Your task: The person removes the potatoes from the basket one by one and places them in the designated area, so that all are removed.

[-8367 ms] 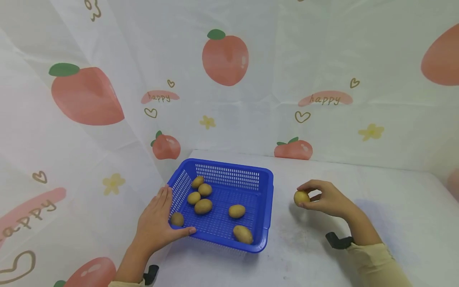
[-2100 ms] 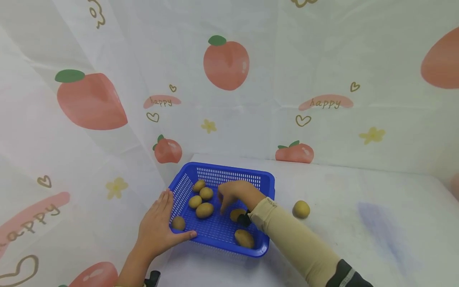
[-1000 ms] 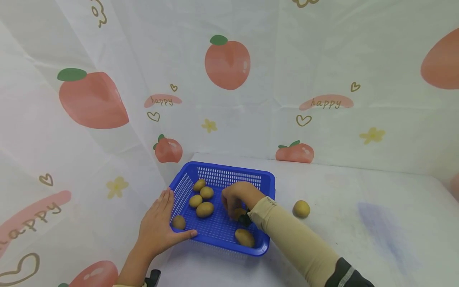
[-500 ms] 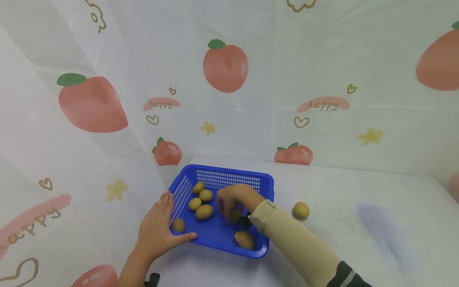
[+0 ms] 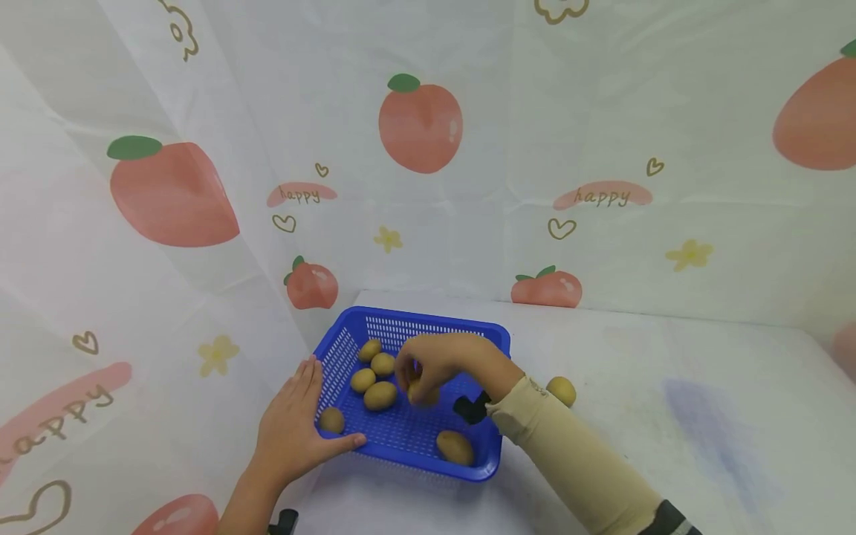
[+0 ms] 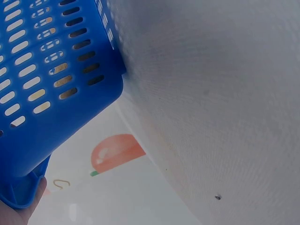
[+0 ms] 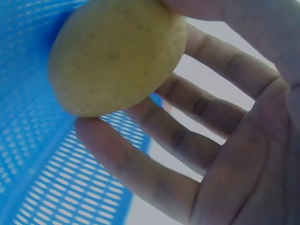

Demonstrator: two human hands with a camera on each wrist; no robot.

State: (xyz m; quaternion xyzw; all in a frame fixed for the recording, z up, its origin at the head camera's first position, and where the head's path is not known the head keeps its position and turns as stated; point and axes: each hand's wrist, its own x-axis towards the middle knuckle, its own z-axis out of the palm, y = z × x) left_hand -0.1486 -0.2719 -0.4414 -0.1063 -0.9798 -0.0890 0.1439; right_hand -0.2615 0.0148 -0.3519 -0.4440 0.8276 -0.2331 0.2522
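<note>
My right hand [image 5: 435, 364] grips a yellow-brown potato [image 7: 117, 56] between thumb and fingertips, inside the blue plastic basket [image 5: 394, 443]. In the right wrist view the fingers are bent round the potato's side. My left hand [image 5: 290, 416] rests on the basket's near left corner, fingers straight along the left side and thumb along the front rim. Several other potatoes lie in the basket: a group at the left that includes a larger potato [image 5: 380, 396], a darker potato [image 5: 331, 420] by the left hand, and a long potato [image 5: 455, 448] at the near right corner.
One potato [image 5: 562, 390] lies on the white table [image 5: 622, 423] to the right of the basket, partly behind the right sleeve [image 5: 568, 453]. Close behind and to the left hangs a white cloth [image 5: 468, 245] printed with fruit.
Earlier, the right hand set a potato on the table and reached into the basket. It has since taken hold of another potato and shifted it up and left. The left hand stays put.
</note>
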